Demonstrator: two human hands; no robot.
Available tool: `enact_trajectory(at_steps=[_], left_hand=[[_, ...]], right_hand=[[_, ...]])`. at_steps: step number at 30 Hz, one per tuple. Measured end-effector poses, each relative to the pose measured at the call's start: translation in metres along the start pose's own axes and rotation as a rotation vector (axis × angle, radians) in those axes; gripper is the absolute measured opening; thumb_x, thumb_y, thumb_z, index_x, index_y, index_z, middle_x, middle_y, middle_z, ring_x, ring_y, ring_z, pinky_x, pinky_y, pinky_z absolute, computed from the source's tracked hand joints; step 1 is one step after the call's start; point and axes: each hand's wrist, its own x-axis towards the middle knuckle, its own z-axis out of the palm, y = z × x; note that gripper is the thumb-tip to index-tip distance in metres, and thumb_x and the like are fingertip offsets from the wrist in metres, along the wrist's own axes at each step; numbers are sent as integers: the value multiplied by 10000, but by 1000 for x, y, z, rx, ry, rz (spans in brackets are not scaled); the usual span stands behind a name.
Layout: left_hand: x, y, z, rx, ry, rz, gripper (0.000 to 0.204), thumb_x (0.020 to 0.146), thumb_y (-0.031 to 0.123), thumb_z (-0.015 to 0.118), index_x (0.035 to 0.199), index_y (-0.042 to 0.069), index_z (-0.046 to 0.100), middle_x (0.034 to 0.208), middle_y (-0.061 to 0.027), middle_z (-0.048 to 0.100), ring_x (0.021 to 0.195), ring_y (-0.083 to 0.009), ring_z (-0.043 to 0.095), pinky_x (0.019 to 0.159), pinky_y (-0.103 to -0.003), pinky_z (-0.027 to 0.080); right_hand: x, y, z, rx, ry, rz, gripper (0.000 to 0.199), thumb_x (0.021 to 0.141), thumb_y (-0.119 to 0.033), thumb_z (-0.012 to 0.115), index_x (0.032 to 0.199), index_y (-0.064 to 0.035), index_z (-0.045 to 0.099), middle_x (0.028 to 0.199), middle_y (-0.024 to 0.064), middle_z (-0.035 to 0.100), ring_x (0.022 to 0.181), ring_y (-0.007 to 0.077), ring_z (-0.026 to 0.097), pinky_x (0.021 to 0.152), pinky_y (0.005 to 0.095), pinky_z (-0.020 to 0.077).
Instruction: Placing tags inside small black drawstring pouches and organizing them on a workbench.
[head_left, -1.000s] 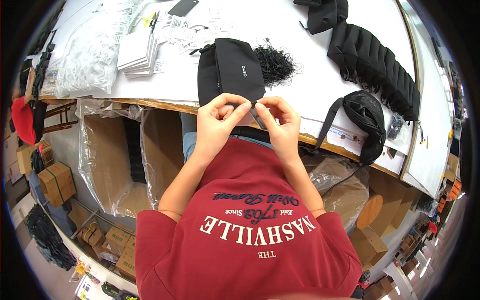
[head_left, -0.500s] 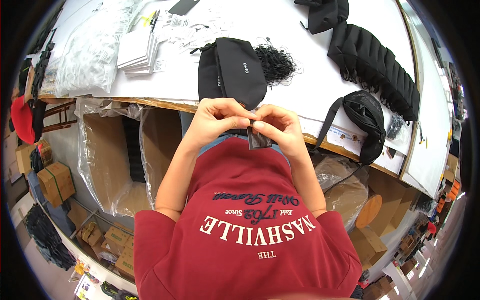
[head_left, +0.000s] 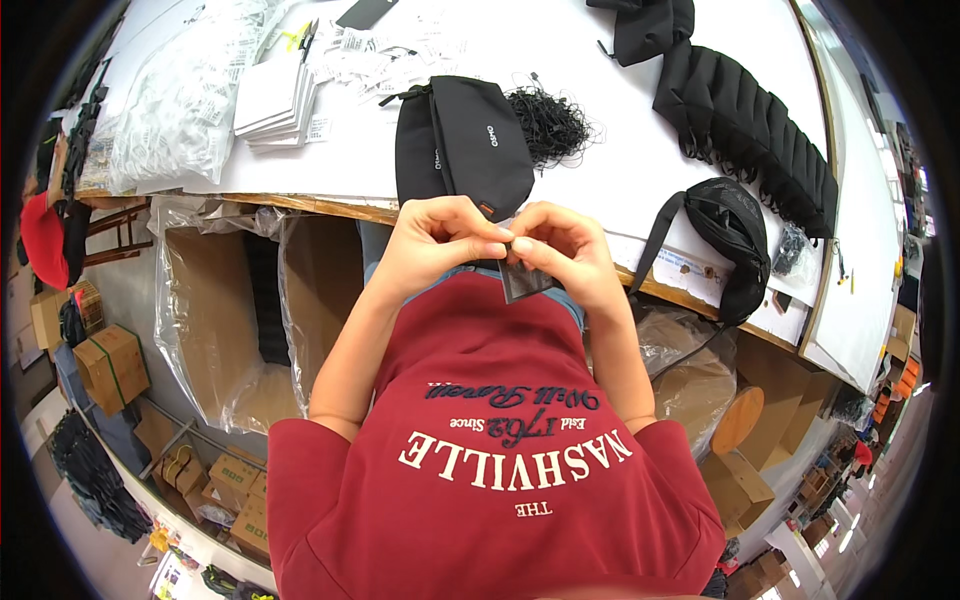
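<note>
A small dark hang tag (head_left: 525,282) dangles from the fingertips of my right hand (head_left: 572,256), just off the table's front edge. My left hand (head_left: 436,243) is closed in a pinch, its fingertips meeting those of the right at the tag's top. Whatever lies between the left fingers is too small to make out. Right beyond both hands, two black zip pouches (head_left: 478,140) overlap on the table (head_left: 620,150). A tangled heap of thin black cords (head_left: 550,127) lies against their right side.
At the left are a clear plastic bag of white labels (head_left: 180,120) and a stack of white cards (head_left: 270,105). A row of black pouches (head_left: 745,120) and a black mesh bag (head_left: 728,240) occupy the right. Plastic-lined cartons (head_left: 215,320) stand below the table edge.
The tag has swung and tilted, its lower end shifting slightly right. My hands stay pinched together, the right one turned a little.
</note>
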Motion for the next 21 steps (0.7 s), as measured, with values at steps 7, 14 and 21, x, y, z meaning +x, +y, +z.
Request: enact_trajectory(at_steps=[7,14,21], left_hand=[[-18,2,22,485,-24,39,63,810,70,676,858,29,668,593,-13,602,510,-22,492,489,-208,382],[-27,14,25,770,-50,175,73,779,31,679,844,10,652,701,-45,620,547,-96,545,513,-231,423],[-16,24,11,934,36,431,125,735,-10,693,850,29,666,741,-48,628,593,-140,553,556,-264,444]], right_hand=[[55,24,5,-878,210,-176,310,781,-277,696,891,-20,561,813,53,559,747,164,513,712,294,442],[63,41,6,-1172,421,-129,244,752,-216,671,878,-64,529,805,63,549,773,228,580,665,353,472],[66,43,11,-1371,420,-334,432,692,-352,729,915,-47,518,920,85,518,855,262,550,713,372,464]])
